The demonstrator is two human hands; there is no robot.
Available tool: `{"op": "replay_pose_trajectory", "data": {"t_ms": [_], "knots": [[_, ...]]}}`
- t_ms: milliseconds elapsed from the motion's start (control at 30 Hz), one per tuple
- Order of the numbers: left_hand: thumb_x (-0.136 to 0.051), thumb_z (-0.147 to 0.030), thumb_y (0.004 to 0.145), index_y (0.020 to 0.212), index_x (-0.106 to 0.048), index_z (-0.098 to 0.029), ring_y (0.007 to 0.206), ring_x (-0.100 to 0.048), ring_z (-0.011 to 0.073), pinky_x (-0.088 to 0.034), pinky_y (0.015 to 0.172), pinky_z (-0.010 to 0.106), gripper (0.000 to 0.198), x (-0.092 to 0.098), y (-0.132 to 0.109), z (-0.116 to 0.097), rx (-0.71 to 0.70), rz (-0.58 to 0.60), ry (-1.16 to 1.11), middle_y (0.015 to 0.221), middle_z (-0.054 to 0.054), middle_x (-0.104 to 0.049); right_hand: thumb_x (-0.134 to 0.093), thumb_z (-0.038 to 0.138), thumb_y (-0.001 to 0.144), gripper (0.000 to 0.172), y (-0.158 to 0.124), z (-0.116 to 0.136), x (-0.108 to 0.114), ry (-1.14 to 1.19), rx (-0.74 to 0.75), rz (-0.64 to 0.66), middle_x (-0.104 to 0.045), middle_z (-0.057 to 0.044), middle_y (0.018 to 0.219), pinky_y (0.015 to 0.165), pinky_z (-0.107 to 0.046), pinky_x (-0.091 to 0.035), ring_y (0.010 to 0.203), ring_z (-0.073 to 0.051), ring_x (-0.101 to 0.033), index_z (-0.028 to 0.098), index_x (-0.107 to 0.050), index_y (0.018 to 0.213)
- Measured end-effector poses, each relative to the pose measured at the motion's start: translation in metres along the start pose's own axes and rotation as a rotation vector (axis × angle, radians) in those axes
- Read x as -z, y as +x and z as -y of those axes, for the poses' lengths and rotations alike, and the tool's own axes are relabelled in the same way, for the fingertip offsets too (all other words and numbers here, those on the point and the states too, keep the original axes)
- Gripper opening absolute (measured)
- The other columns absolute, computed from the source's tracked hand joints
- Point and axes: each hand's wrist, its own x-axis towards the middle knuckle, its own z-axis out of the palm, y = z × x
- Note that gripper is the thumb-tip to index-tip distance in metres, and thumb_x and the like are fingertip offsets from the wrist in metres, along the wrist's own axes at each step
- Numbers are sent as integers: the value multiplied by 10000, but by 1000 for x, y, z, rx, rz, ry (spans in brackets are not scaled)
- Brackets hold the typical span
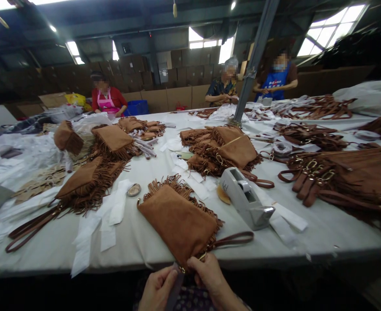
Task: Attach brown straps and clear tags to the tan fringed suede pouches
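Observation:
A brown fringed pouch lies flat at the table's front edge, one corner pointing toward me. My right hand is closed on that near corner, next to a gold clasp. Between finger and thumb, my left hand pinches a thin greyish strip just beside the pouch's small gold ring. A brown wrist strap loops out to the right of the pouch. What the fingertips cover at the corner is hidden.
A grey tape dispenser stands right of the pouch. Stacked fringed pouches lie behind, with another strapped pouch to the left. Brown straps and bags fill the right. White paper strips are scattered about. Several co-workers stand across the table.

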Motion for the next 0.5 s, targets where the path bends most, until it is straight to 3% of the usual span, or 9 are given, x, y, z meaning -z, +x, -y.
{"op": "replay_pose_trajectory", "data": {"t_ms": [67,200,333,500], "knots": [[-515,-537,753,844,-695,-129,786,-515,178,-379,737,256,455,-3,0,-4,-9,-24,9,747,26,-647,-471,255,559,171,2,2,0,-57,5,9,-345,73,328,330,-215,-201,275,-59,-296,212,-401,409],[-594,-495,700,709,-697,-99,616,-415,116,-307,591,237,409,-14,1,-5,6,-107,-36,586,-9,-552,-490,274,566,142,3,10,2,-158,7,62,-378,61,336,346,-224,-216,297,-75,-320,200,-463,447],[-659,-400,636,619,-699,-85,522,-317,77,-217,515,246,318,-22,4,-5,17,-255,-175,496,-40,-436,-545,388,573,259,12,16,8,-295,-6,161,-378,40,325,360,-242,-214,317,-93,-332,206,-447,417],[-733,-346,505,553,-697,-89,462,-404,86,-282,509,268,264,-24,15,-2,99,-457,-347,474,-3,-524,-570,492,620,346,25,16,16,-367,10,253,-425,9,333,380,-269,-250,320,-120,-365,198,-517,445]]}}
